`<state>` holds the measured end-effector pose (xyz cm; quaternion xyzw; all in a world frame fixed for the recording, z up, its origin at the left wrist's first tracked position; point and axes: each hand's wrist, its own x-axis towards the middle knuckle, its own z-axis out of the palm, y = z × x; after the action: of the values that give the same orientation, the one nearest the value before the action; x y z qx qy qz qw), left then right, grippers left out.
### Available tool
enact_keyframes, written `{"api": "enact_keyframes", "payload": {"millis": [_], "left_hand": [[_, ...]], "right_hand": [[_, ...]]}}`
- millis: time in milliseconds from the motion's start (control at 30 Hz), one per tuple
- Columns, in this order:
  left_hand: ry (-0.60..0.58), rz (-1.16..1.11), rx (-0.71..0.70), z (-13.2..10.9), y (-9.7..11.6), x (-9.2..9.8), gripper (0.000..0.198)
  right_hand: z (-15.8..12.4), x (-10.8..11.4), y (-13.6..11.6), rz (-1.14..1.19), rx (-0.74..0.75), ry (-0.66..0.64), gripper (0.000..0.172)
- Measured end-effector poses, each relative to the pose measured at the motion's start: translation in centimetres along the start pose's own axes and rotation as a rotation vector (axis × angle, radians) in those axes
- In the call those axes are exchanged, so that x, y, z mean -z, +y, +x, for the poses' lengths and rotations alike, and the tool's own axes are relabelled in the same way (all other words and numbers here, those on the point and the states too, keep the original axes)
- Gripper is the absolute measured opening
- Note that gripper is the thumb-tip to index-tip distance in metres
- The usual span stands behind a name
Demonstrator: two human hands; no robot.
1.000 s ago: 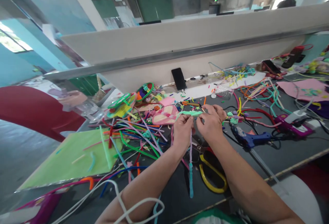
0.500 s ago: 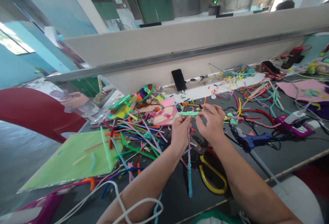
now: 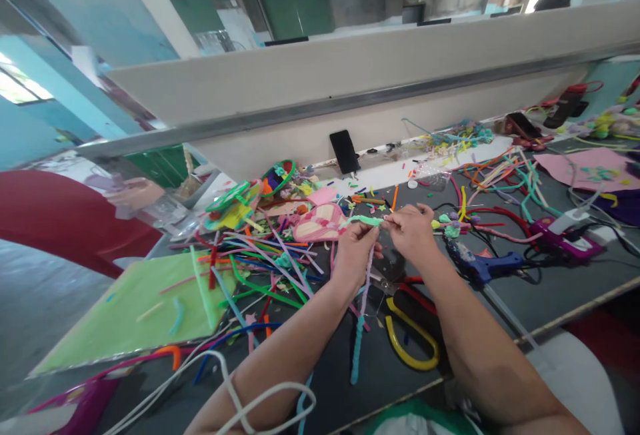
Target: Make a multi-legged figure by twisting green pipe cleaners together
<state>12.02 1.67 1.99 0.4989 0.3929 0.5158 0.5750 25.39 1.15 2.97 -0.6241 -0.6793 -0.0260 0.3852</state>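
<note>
Both hands meet over the middle of the table around a chain of twisted pipe cleaners. My left hand [image 3: 354,255] pinches the mint-green pipe cleaner [image 3: 365,220]. Its other end is between the fingertips of my right hand [image 3: 411,230], which are closed on it. From beneath the left hand a lilac and teal pipe cleaner strand [image 3: 358,342] hangs down toward the table's front edge. Just behind the left hand lies a pink and cream woven heart-shaped piece [image 3: 317,223]. Scissors with yellow and red handles [image 3: 411,354] lie below the right wrist, partly covered by the forearm.
Loose pipe cleaners [image 3: 270,255] are heaped at left, beside a green sheet [image 3: 145,308]. A blue glue gun [image 3: 493,267] and a purple power strip [image 3: 565,238] with cables stand at right. A phone [image 3: 344,151] leans on the low partition [image 3: 320,62]. White cable [image 3: 225,368] loops in front.
My right fingers have closed in on the green pipe cleaner's end, nearer my left hand. The hanging strand's lower end has swung left. The whole view has shifted slightly.
</note>
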Motion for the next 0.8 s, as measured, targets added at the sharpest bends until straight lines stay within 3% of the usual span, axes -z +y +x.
{"api": "enact_keyframes", "payload": {"millis": [267,600,700,800], "left_hand": [[-0.067,-0.073,0.048,0.0,0.3,0.1,0.027],[-0.055,0.031,0.073,0.3,0.4,0.2,0.018],[-0.081,0.286,-0.012,0.4,1.7,1.2,0.013],[-0.007,0.443,-0.194,0.3,3.2,2.3,0.015]], "right_hand": [[0.4,1.1,-0.1,0.162,-0.051,-0.165,0.029],[0.7,0.7,0.5,0.261,-0.246,-0.111,0.022],[0.7,0.9,0.6,0.288,-0.33,-0.092,0.027],[0.8,1.1,0.6,0.281,-0.345,-0.085,0.029]]}}
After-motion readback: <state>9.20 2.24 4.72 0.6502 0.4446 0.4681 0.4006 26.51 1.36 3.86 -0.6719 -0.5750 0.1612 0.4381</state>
